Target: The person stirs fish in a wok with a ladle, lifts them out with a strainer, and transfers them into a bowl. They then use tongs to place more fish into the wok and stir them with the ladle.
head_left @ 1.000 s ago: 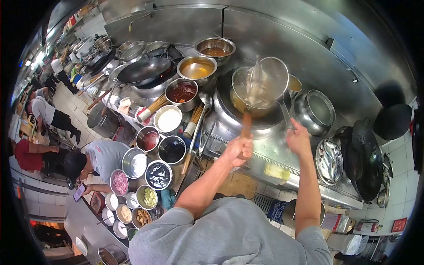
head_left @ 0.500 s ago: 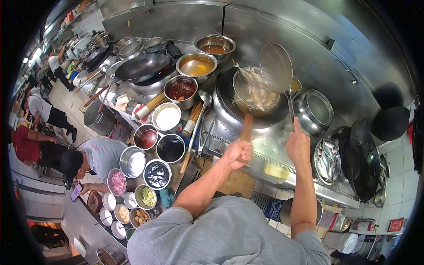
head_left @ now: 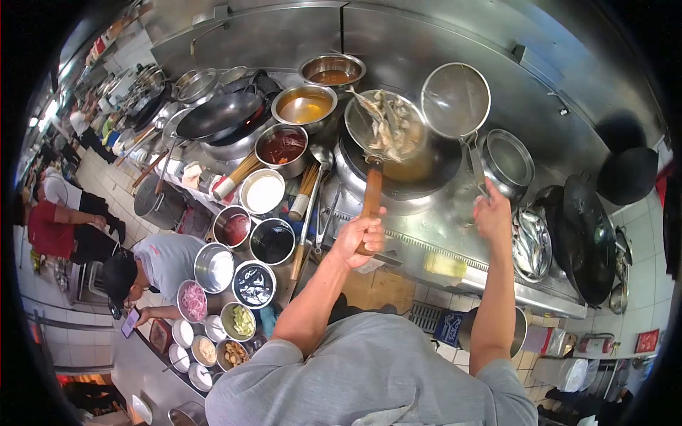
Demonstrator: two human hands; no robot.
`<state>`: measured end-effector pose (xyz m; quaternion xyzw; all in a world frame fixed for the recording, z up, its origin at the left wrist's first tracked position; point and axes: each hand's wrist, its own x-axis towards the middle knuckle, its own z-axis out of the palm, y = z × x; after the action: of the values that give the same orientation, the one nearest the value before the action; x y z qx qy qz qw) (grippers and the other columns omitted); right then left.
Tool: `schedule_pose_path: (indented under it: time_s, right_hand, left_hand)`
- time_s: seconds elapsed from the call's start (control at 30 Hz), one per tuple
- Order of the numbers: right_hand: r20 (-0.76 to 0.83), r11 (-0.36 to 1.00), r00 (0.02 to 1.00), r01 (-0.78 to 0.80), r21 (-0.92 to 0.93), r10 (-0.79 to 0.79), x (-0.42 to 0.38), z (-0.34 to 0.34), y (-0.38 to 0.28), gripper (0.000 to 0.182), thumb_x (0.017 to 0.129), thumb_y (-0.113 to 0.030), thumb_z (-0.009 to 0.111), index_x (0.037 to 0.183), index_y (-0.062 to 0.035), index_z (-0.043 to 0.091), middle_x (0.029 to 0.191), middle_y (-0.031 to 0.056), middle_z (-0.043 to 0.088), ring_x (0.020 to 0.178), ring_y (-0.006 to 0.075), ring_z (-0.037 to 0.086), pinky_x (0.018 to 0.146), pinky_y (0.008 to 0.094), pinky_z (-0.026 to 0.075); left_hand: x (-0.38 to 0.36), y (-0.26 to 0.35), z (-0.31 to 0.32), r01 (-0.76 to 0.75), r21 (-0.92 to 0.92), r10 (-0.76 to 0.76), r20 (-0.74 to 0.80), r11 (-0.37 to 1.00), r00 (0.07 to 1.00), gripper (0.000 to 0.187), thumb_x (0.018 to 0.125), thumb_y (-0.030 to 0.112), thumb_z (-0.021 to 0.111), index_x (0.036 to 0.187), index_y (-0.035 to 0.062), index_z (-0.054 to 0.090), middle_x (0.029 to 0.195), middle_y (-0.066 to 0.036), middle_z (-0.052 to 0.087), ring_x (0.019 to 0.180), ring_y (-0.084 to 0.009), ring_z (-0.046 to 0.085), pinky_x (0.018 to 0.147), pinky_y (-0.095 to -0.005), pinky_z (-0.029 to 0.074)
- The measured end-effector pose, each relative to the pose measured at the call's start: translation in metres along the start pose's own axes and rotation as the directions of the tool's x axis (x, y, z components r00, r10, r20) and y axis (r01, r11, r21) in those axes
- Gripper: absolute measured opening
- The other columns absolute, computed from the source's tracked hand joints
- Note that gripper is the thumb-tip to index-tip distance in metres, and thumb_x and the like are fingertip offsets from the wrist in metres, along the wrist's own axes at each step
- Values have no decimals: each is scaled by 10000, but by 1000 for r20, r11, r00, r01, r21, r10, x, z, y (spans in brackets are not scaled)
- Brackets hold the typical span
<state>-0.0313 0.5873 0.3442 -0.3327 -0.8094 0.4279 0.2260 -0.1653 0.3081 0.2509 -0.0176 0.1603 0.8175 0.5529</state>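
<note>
My left hand [head_left: 361, 240] is closed around the wooden handle of a strainer [head_left: 372, 192]. Several small fish [head_left: 391, 128] lie in its basket, raised over a dark wok [head_left: 444, 167] with liquid in it. My right hand [head_left: 493, 215] grips the handle of a round mesh skimmer [head_left: 456, 99], which is up at the right of the fish and apart from them. Below and right of the skimmer stands a metal pot [head_left: 509, 157]. An oval tray of whole silvery fish [head_left: 529, 245] sits just right of my right hand.
Bowls of amber liquid [head_left: 304, 106] and dark red sauce [head_left: 282, 145] stand left of the wok. A ladle [head_left: 322, 157] and bamboo brushes [head_left: 305, 190] lie nearby. Another wok [head_left: 220, 113] is at the back left. A person [head_left: 167, 259] holds a phone at the left counter.
The strainer with the fish has moved left and up over the wok's far left side. The skimmer has swung right, away from the fish, and my right hand has shifted slightly right.
</note>
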Motion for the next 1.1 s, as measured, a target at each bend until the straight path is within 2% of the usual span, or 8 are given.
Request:
schedule_pose_path:
  time_s: [0.07, 0.17, 0.27, 0.33, 0.43, 0.63, 0.87, 1.1]
  right_hand:
    - [-15, 996, 1000, 7, -92, -9, 22, -3, 38, 564, 932, -27, 507, 1487, -50, 406, 587, -14, 503, 450, 70, 429, 404, 265, 313]
    - [-32, 945, 997, 60, -322, -74, 48, 2, 82, 578, 888, -59, 542, 1459, -76, 456, 641, 98, 626, 476, 169, 563, 459, 337, 435]
    - [-32, 911, 999, 5, -413, -21, 60, 17, 102, 571, 843, -74, 547, 1413, -59, 507, 778, 212, 688, 573, 273, 662, 570, 404, 520]
    - [19, 921, 985, -152, -359, 171, 38, 22, 49, 561, 828, -66, 526, 1386, -11, 519, 930, 268, 705, 664, 321, 701, 648, 417, 553]
    - [35, 945, 976, -199, -258, 215, 47, 45, 74, 588, 835, -57, 541, 1422, -80, 509, 686, 162, 676, 505, 202, 623, 479, 359, 481]
    - [244, 953, 940, -275, 129, 238, 48, 84, 84, 659, 820, 18, 494, 1473, -7, 405, 638, 120, 607, 427, 168, 516, 368, 341, 365]
    - [431, 881, 859, -407, 242, 278, 21, 98, 46, 678, 883, 28, 508, 1522, -11, 286, 600, 56, 534, 408, 101, 414, 352, 275, 265]
    - [568, 619, 785, -579, 531, 247, 6, 90, 71, 686, 872, 32, 526, 1509, -2, 271, 631, 59, 538, 404, 82, 385, 343, 246, 261]
  left_hand:
    - [0, 10, 2, -20, 49, 21, -28, 999, 999, 276, 937, 41, 527, 1211, 73, 544, 710, 31, 437, 516, -48, 395, 453, -199, 349]
    - [3, 23, 6, -57, 92, 60, -33, 994, 998, 268, 941, 39, 524, 1207, 56, 548, 718, 27, 440, 515, -43, 399, 449, -191, 346]
    - [4, 34, 18, -93, 99, 97, -36, 991, 995, 254, 950, 37, 515, 1202, 32, 549, 716, 25, 438, 507, -42, 397, 439, -188, 343]
    - [4, 41, 26, -114, 110, 119, -39, 987, 992, 252, 950, 36, 513, 1199, 30, 550, 712, 24, 437, 504, -44, 395, 435, -190, 340]
    - [3, 46, 36, -144, 139, 150, -28, 980, 988, 238, 955, 38, 512, 1188, 30, 559, 709, 24, 433, 501, -42, 387, 425, -187, 332]
    - [-4, 48, 43, -164, 134, 164, 8, 977, 986, 242, 960, 45, 510, 1197, 31, 557, 709, 23, 434, 497, -37, 380, 418, -188, 332]
    - [-15, 46, 40, -156, 99, 157, -1, 983, 988, 267, 967, 53, 501, 1232, 31, 525, 719, 19, 440, 492, -48, 383, 435, -191, 338]
    - [-26, 45, 29, -166, 93, 167, -5, 982, 986, 273, 969, 53, 491, 1239, 25, 514, 711, 24, 434, 489, -50, 379, 434, -196, 349]
